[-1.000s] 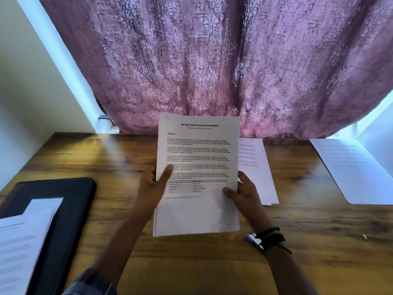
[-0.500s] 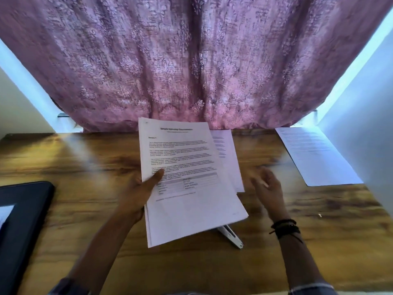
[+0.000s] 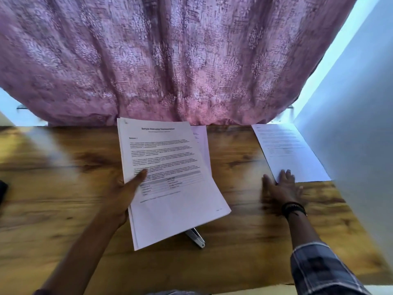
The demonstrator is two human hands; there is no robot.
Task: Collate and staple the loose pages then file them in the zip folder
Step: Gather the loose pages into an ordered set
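Observation:
My left hand (image 3: 125, 192) grips a stack of printed pages (image 3: 170, 184) by its left edge, thumb on top, holding it tilted above the wooden desk (image 3: 63, 199). My right hand (image 3: 282, 188) lies flat and spread on the desk at the right, its fingertips on the near edge of a loose printed page (image 3: 287, 150). Another loose page (image 3: 202, 143) lies behind the held stack, mostly hidden by it. A white stapler (image 3: 196, 238) pokes out from under the stack's lower edge. A dark edge at the far left (image 3: 3, 192) may be the black zip folder.
A purple patterned curtain (image 3: 170, 60) hangs along the back of the desk. A white wall (image 3: 350, 145) bounds the desk on the right, close to the loose page.
My right hand let go of the stack and reached right onto the loose page. The stack now hangs tilted in the left hand alone. The view swung right, the folder leaving the frame.

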